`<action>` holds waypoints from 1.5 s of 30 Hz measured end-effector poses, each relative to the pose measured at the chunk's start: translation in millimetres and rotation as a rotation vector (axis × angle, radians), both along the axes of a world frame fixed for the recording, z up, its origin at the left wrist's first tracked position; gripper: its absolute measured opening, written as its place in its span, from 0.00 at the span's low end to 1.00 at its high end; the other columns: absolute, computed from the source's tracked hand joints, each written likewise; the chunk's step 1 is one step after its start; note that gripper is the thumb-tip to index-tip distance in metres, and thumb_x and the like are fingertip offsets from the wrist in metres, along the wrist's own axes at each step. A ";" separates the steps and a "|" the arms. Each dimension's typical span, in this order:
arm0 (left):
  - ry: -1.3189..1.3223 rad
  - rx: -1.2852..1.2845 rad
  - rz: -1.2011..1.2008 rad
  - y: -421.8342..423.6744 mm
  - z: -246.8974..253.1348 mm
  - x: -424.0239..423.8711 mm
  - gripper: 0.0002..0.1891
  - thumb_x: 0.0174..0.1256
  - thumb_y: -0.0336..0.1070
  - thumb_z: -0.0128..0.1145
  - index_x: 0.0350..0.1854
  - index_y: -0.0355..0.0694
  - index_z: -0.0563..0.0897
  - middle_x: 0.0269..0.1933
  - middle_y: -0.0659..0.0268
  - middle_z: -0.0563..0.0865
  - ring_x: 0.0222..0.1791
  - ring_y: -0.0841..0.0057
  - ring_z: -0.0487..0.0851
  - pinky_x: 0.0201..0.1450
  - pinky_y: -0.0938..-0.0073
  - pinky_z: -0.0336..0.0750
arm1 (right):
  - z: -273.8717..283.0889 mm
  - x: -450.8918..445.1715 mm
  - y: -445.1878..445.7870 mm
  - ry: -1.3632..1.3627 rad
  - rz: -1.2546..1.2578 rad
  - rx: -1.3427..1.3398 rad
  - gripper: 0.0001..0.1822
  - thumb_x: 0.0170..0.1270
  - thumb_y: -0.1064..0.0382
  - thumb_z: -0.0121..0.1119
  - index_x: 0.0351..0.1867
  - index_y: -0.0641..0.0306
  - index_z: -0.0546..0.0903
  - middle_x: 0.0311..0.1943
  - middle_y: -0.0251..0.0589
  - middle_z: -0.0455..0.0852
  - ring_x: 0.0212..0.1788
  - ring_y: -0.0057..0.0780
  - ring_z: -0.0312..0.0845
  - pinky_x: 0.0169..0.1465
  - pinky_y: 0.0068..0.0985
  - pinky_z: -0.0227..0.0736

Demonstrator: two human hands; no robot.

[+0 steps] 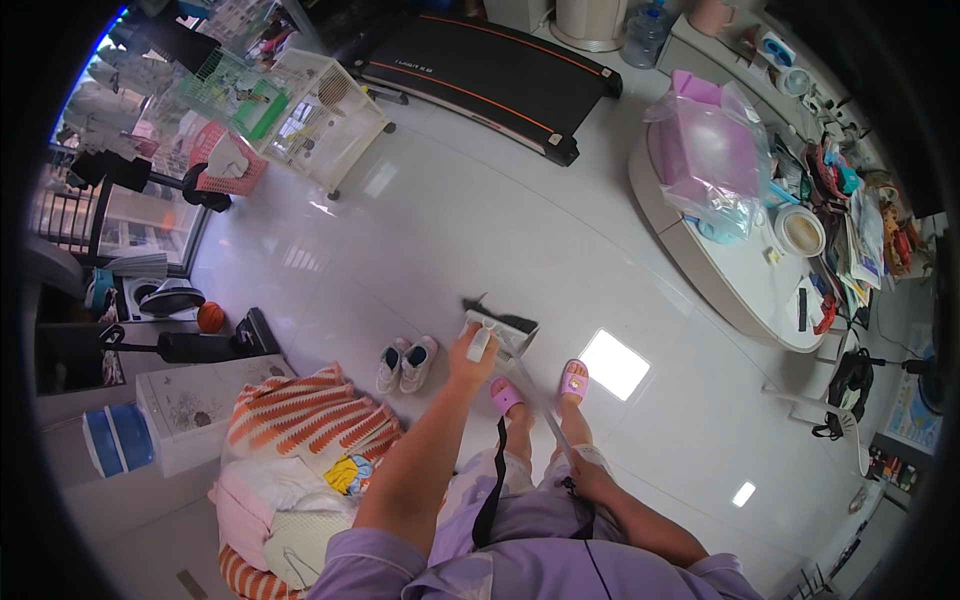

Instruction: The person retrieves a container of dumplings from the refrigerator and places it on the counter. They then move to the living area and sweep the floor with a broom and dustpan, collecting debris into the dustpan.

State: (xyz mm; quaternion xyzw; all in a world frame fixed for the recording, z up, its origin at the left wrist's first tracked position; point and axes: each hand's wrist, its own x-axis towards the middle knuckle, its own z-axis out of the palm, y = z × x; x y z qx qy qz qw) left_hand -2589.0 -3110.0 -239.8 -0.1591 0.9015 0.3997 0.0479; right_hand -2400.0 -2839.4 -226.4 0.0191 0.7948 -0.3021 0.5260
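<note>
My left hand (471,354) is closed around the white top of an upright handle, which seems to belong to the dustpan (517,346) standing on the floor below it. My right hand (591,478) grips a long grey-white pole (551,420) near my right thigh. The pole runs down to a broom head with dark bristles (517,322), which lies at the dustpan, partly hidden by my left hand and the handle. Whether the bristles touch the pan's inside cannot be told. My feet in pink slippers (574,379) stand just behind the dustpan.
A pair of sneakers (406,364) sits left of my feet. An orange-striped cover (307,412) with clothes lies at lower left. A treadmill (487,75) and a wheeled white cage (326,124) stand farther off. On the right, a curved white cabinet (731,300) holds a purple plastic-wrapped box (709,142).
</note>
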 end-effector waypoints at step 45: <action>-0.024 0.616 0.754 -156.4 107.8 305.7 0.03 0.60 0.27 0.54 0.35 0.39 0.75 0.39 0.64 0.77 0.57 0.70 0.72 0.51 0.77 0.67 | -136.1 -297.0 -62.6 0.643 0.380 0.427 0.15 0.56 0.66 0.46 0.45 0.70 0.70 0.35 0.51 0.82 0.37 0.45 0.80 0.42 0.35 0.76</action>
